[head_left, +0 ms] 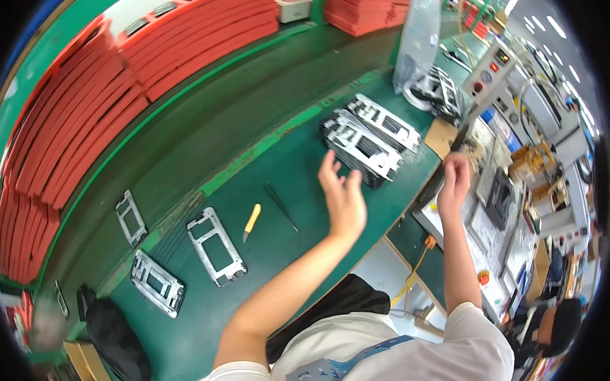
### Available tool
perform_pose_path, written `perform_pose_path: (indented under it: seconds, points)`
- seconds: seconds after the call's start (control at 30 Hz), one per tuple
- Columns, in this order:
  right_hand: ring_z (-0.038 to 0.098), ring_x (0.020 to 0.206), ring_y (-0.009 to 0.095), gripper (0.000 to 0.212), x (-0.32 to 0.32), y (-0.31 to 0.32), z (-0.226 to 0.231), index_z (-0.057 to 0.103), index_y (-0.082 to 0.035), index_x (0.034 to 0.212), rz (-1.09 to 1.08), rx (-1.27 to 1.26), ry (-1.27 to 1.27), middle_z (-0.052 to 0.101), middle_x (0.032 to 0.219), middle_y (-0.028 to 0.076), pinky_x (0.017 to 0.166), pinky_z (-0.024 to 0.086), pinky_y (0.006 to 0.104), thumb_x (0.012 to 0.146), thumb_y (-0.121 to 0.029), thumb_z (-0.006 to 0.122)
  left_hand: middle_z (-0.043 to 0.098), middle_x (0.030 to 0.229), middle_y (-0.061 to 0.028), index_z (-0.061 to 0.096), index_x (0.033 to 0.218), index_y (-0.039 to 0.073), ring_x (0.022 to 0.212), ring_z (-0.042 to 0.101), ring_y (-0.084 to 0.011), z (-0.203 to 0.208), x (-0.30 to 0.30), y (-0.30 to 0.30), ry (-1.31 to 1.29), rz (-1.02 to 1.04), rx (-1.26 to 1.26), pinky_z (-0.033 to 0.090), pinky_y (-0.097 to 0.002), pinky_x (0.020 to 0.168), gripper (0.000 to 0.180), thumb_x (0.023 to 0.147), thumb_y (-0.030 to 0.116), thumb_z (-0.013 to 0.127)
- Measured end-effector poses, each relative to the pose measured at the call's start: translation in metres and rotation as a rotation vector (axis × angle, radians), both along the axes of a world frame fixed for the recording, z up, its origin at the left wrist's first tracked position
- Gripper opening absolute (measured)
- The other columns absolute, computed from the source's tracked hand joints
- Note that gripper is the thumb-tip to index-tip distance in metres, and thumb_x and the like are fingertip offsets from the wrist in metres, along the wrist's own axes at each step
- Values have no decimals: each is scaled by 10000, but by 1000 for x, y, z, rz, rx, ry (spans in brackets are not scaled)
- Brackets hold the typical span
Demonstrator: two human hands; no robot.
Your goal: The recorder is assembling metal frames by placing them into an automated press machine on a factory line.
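My left hand hovers over the green table with its fingers apart and nothing in it. Just beyond its fingertips lies a stack of silver-and-black metal frames, with a second stack of such frames right behind it. My right hand is raised off the table's right edge, near the machine bench. Its fingers are curled together, and whatever they hold, if anything, is hidden. Left of my left hand lie black tweezers and a yellow-handled knife.
Further left are single metal frames and a thicker frame piece. A black bag sits at the table's left end. Red trays are piled at the back. A machine with a control box stands right; another person is lower right.
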State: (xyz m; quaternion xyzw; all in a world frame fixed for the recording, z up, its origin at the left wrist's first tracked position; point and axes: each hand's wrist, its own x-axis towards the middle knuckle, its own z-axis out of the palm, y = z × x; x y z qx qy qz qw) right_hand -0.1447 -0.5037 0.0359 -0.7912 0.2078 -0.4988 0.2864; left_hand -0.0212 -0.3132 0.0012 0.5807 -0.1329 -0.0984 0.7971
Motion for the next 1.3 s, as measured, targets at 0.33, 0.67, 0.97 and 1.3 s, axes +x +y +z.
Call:
perform_pose_path:
  seconds: [0.33, 0.67, 0.97, 1.3]
  points:
    - [419, 1411, 310, 711, 97, -154, -44, 381, -39, 1523, 860, 1212, 46, 455, 1521, 186, 1205, 265, 447, 1057, -554, 226, 93, 1634, -288, 108, 1585, -13, 1533, 64, -410, -34, -5, -17, -359, 14, 181, 118, -447, 1239, 833, 963, 258, 592]
    - [423, 1409, 275, 702, 109, -89, -15, 278, -28, 1569, 1334, 1080, 220, 409, 1553, 140, 1218, 251, 363, 1076, -516, 170, 62, 1611, -338, -2, 1607, 74, 1494, 117, -498, -35, -13, -30, -251, -30, 81, 154, -493, 1223, 950, 918, 259, 625]
    - [367, 1448, 303, 825, 101, -43, -25, 254, -30, 1576, 1103, 1348, -13, 332, 1600, 152, 1202, 271, 421, 1019, -636, 305, 80, 1643, -276, 16, 1566, -72, 1527, 110, -394, -17, 27, -16, -257, 5, 177, 88, -411, 1240, 848, 969, 220, 543]
    - [329, 1463, 280, 772, 81, 26, -23, 274, -98, 1586, 804, 1245, -120, 318, 1614, 115, 1211, 223, 419, 1032, -636, 270, 139, 1676, -115, 93, 1605, 29, 1524, 184, -224, -17, 49, -5, 129, -194, -337, 143, -322, 1224, 613, 1040, 185, 274]
